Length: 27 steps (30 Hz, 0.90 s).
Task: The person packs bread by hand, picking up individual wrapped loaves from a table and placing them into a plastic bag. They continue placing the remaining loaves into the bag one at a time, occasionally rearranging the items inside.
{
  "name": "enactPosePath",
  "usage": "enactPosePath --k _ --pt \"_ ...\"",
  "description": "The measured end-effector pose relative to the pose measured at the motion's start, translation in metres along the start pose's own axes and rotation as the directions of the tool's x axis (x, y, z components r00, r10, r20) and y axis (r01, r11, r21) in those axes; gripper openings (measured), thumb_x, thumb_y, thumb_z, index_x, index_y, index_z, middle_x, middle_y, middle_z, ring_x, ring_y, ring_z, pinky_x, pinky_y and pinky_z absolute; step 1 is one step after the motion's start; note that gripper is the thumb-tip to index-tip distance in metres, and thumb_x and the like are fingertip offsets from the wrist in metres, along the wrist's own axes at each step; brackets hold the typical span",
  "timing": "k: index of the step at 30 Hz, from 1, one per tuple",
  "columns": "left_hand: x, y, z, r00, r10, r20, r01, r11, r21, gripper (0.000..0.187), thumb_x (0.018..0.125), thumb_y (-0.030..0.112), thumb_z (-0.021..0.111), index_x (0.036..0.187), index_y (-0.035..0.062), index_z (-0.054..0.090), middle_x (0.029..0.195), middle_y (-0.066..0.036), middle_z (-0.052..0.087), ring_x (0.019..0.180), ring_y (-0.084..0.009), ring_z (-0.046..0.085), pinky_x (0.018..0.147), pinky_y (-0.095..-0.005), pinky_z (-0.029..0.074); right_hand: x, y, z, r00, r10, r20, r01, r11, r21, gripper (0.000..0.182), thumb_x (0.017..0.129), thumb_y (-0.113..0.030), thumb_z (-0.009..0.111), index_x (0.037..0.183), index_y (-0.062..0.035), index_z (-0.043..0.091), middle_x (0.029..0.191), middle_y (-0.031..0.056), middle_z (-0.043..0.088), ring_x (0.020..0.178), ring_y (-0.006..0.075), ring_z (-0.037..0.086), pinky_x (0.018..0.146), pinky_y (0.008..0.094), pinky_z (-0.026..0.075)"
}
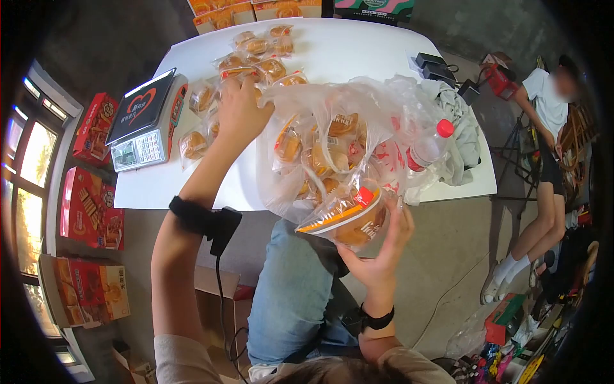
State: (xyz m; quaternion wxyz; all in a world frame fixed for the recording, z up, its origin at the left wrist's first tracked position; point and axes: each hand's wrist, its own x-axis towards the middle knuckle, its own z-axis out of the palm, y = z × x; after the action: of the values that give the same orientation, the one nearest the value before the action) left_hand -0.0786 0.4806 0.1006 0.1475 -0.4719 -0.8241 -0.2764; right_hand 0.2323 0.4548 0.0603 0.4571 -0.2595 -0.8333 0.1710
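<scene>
My right hand (382, 246) grips a wrapped bread bun (358, 227) in clear film with an orange and white stripe, at the near side of an open plastic bag (272, 185). Inside the bag lie several more wrapped buns (329, 157). My left hand (245, 110) reaches across the table to the loose wrapped buns (231, 63), its fingers bent down around one of them. That bun is mostly hidden beneath the hand. More wrapped buns (194, 146) lie left of my forearm.
A digital scale (146, 121) stands at the left of the white table (211, 41). Right of the bag are a red-capped bottle (428, 147), crumpled plastic and cloth, and black adapters (435, 67). Red boxes (93, 208) line the left wall. Another person (547, 109) sits at right.
</scene>
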Motion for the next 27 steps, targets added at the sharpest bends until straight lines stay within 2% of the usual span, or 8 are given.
enactPosePath --k 5,7,13,16,19,21,25,27 --pt "-0.034 0.034 -0.025 0.972 0.234 0.012 -0.230 0.964 -0.137 0.040 0.069 0.016 0.064 0.105 0.0049 0.053 0.103 -0.018 0.047 0.098 -0.0346 0.047 0.085 -0.0419 0.039 0.005 -0.003 -0.003 0.998 -0.028 -0.057 0.026 0.999 -0.026 0.101 0.056 -0.018 0.079 0.137 -0.0025 0.022 0.131 0.0175 0.038 0.121 0.0379 0.031 0.099 0.0472 0.027" --pt "-0.051 0.044 -0.029 0.915 0.330 0.234 -0.219 0.890 -0.400 0.033 0.071 0.016 0.064 0.101 0.0041 0.056 0.105 -0.015 0.047 0.100 -0.0316 0.046 0.084 -0.0407 0.039 0.004 -0.005 -0.003 0.996 -0.030 -0.078 0.027 0.999 -0.046 0.102 0.053 -0.017 0.081 0.137 -0.0042 0.023 0.132 0.0158 0.038 0.121 0.0388 0.033 0.099 0.0476 0.026" --pt "-0.089 0.051 -0.036 0.871 0.336 0.358 -0.263 0.935 -0.237 0.023 0.069 0.015 0.069 0.090 0.0090 0.061 0.099 -0.011 0.048 0.095 -0.0273 0.046 0.087 -0.0365 0.038 0.009 -0.011 -0.007 0.994 -0.049 -0.097 0.044 0.997 -0.055 0.101 0.053 -0.016 0.081 0.136 -0.0050 0.025 0.132 0.0156 0.038 0.120 0.0385 0.034 0.098 0.0476 0.028" --pt "-0.096 0.041 -0.045 0.815 0.377 0.440 -0.260 0.916 -0.305 0.022 0.068 0.017 0.070 0.087 0.0105 0.062 0.100 -0.011 0.048 0.095 -0.0273 0.047 0.086 -0.0368 0.038 0.012 -0.014 -0.008 0.994 -0.067 -0.082 0.063 0.997 -0.045 0.101 0.053 -0.016 0.081 0.137 -0.0051 0.026 0.132 0.0161 0.038 0.119 0.0380 0.036 0.097 0.0469 0.029" --pt "-0.106 0.031 -0.045 0.840 0.344 0.419 -0.226 0.925 -0.307 0.030 0.067 0.018 0.072 0.094 0.0113 0.062 0.100 -0.011 0.048 0.095 -0.0276 0.046 0.086 -0.0364 0.038 0.010 -0.016 -0.009 0.993 -0.084 -0.081 0.077 0.994 -0.077 0.102 0.054 -0.017 0.081 0.137 -0.0053 0.024 0.132 0.0165 0.038 0.118 0.0385 0.037 0.098 0.0462 0.029" --pt "-0.110 0.028 -0.039 0.867 0.283 0.410 -0.172 0.942 -0.287 0.034 0.066 0.018 0.072 0.098 0.0119 0.061 0.100 -0.011 0.048 0.095 -0.0281 0.046 0.085 -0.0363 0.039 0.004 -0.015 -0.004 0.978 0.117 -0.172 -0.074 0.968 0.238 0.103 0.056 -0.020 0.082 0.138 -0.0047 0.021 0.132 0.0168 0.037 0.120 0.0362 0.037 0.100 0.0453 0.029" --pt "-0.117 0.036 -0.034 0.924 0.214 0.316 -0.099 0.934 -0.343 0.048 0.065 0.019 0.073 0.110 0.0122 0.057 0.100 -0.012 0.047 0.097 -0.0292 0.046 0.085 -0.0361 0.040 0.001 -0.020 0.000 0.909 0.343 -0.235 -0.187 0.842 0.506 0.094 0.069 -0.040 0.070 0.137 -0.0015 0.017 0.139 0.0130 0.026 0.126 0.0343 0.030 0.101 0.0470 0.032" --pt "-0.120 0.040 -0.031 0.921 0.219 0.321 -0.106 0.937 -0.333 0.046 0.066 0.019 0.073 0.109 0.0120 0.058 0.100 -0.012 0.047 0.097 -0.0291 0.046 0.085 -0.0362 0.040 -0.009 -0.020 0.001 0.816 0.577 -0.031 -0.227 0.370 0.901 0.087 0.076 -0.047 0.058 0.138 -0.0021 0.016 0.140 0.0144 0.024 0.127 0.0322 0.030 0.101 0.0485 0.032"
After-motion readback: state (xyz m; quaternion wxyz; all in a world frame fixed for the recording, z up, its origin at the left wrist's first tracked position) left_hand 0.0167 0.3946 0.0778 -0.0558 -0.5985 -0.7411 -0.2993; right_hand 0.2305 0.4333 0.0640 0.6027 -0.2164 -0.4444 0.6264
